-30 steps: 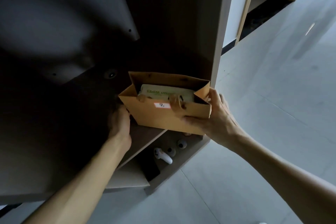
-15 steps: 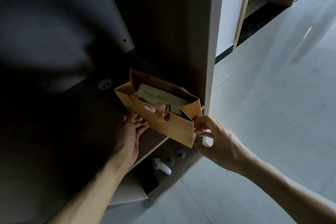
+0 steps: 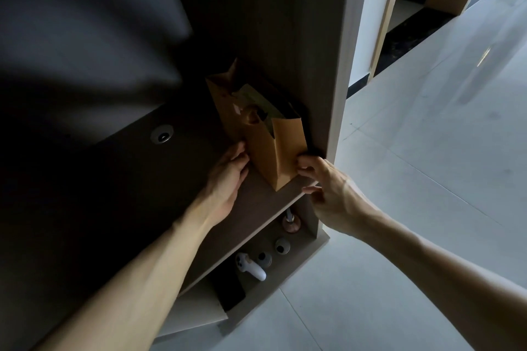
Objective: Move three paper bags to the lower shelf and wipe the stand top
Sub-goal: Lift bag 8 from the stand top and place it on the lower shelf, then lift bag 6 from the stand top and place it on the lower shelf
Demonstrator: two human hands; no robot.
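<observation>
A brown paper bag (image 3: 285, 148) stands upright on the lower shelf (image 3: 251, 208) of the dark stand, turned end-on and tucked against the right side panel (image 3: 336, 94). A greenish packet (image 3: 256, 100) shows in its open top. My left hand (image 3: 228, 177) presses its fingers against the bag's long left side near the base. My right hand (image 3: 328, 188) touches the narrow front end with its fingertips, at the shelf's front corner. The bag sits between the two hands. No other bags and no cloth are in view; the stand top is a dark blur above.
Under the shelf, the bottom compartment holds a white controller (image 3: 251, 266), two small round objects (image 3: 282, 245) and a copper-coloured piece (image 3: 291, 224). A round metal grommet (image 3: 162, 134) sits in the back panel. Pale tiled floor (image 3: 413, 208) spreads to the right, with a doorway beyond.
The bag has gone from held in front of the shelf to standing on it, turned end-on and pushed back against the right panel. Both hands have dropped to its base.
</observation>
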